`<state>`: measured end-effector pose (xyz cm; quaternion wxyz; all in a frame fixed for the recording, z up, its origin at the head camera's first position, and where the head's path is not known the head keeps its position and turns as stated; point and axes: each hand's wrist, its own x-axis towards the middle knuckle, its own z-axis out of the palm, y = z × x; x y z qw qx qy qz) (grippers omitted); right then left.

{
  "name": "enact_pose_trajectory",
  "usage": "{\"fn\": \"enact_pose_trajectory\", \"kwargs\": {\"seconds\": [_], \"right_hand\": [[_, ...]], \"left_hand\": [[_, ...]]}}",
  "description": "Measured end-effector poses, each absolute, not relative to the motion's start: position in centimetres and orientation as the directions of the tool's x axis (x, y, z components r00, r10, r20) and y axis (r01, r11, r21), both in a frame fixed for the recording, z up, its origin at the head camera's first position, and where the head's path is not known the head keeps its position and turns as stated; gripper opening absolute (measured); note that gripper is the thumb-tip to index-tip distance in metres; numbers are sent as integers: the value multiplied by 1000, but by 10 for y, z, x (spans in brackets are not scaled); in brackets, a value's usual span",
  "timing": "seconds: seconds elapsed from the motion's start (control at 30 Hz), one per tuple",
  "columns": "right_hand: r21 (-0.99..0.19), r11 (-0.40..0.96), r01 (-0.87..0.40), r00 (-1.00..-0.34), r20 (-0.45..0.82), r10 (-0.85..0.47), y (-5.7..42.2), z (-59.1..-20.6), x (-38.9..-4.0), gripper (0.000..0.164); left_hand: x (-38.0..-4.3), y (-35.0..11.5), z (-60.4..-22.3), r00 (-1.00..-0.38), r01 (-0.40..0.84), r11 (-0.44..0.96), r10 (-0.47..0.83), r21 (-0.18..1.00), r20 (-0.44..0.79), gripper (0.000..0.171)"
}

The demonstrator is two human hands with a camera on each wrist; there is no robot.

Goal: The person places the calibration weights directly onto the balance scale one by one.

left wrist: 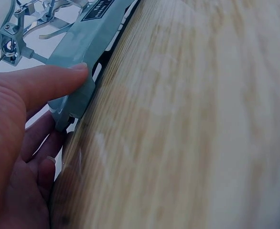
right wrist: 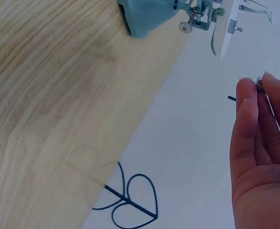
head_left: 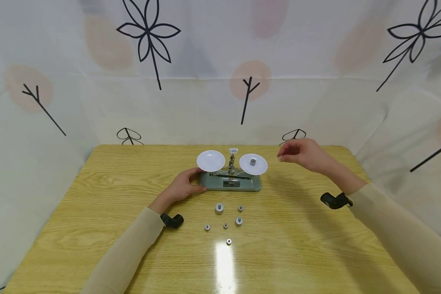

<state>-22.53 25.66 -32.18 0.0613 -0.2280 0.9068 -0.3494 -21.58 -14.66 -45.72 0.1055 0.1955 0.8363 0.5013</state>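
A balance scale point(head_left: 230, 182) with a grey-green base and two white pans stands near the table's back. My left hand point(head_left: 183, 185) grips the left end of its base; in the left wrist view the thumb point(left wrist: 59, 86) lies on the front and the fingers are partly hidden behind. One silver weight point(head_left: 252, 162) stands on the right pan point(head_left: 246, 168); the left pan point(head_left: 211, 161) holds nothing. My right hand point(head_left: 303, 153) is raised to the right of that pan, pinching a small metal weight point(right wrist: 259, 85) between thumb and fingertips, which mostly cover it.
In front of the scale, several silver weights of different sizes stand on the wooden table, among them a large one point(head_left: 219, 208), a medium one point(head_left: 239, 221) and a small one point(head_left: 229, 241). A patterned white cloth point(head_left: 191, 110) hangs behind the table.
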Motion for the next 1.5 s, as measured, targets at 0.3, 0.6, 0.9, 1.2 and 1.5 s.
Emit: {"fn": "enact_pose_trajectory", "kwargs": {"seconds": [0.3,0.6,0.9,1.2,1.5], "right_hand": [[-599,692,-404,-873,27,-487,247,-317,-236,8],[-605,694,-390,-870,-4,-493,229,-318,-239,8],[-601,692,-400,-859,-16,-511,214,-326,-243,5],[-579,693,-429,-840,-27,-542,205,-333,-247,4],[-538,690,-484,-821,7,-571,199,-337,-245,8]], "left_hand": [[-217,-147,-458,-899,226,424,437,877,21,63],[-217,-147,-459,-901,221,435,433,873,12,64],[-217,-148,-459,-903,210,428,430,879,6,63],[-215,-147,-459,-900,235,425,434,874,31,63],[-214,-148,-458,-902,230,427,430,875,28,62]]}}
